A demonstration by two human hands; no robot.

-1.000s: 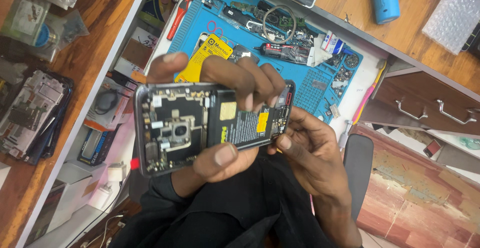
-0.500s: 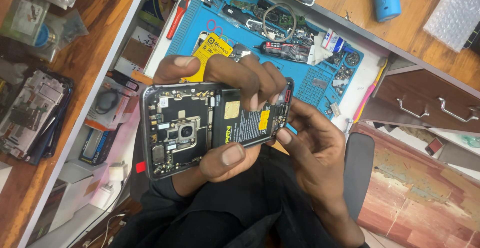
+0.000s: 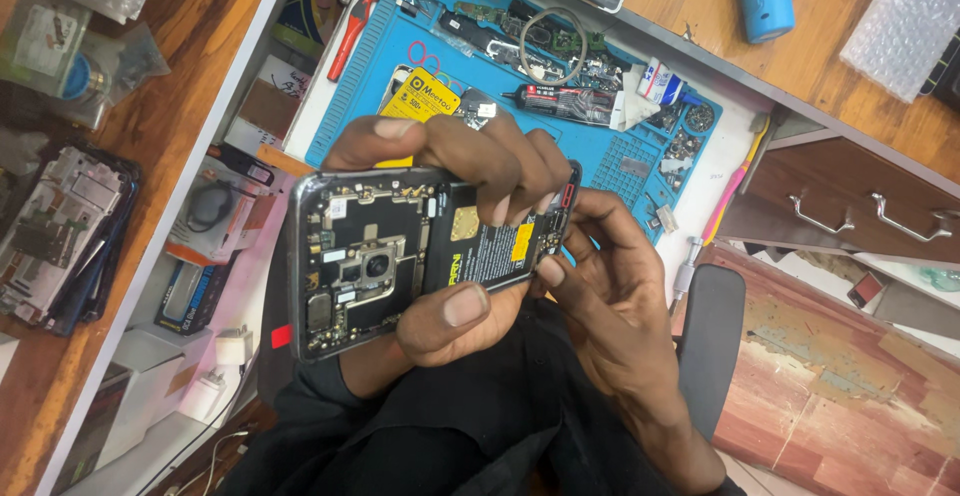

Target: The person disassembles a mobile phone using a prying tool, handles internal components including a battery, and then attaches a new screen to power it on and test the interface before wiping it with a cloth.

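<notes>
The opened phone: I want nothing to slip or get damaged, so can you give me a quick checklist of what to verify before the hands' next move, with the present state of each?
1. Opened phone held firmly: left hand wraps it, thumb below, fingers on top. Ok.
2. Right hand placed at the phone's end: fingertips touch the edge. Ok.
3. Tool in right hand: hidden by the fingers. Cannot tell.
4. Battery uncovered: the left fingers lie across part of it. Not ok.
5. Phone supported over the blue repair mat: held in the air above the lap. Not ok.
</notes>
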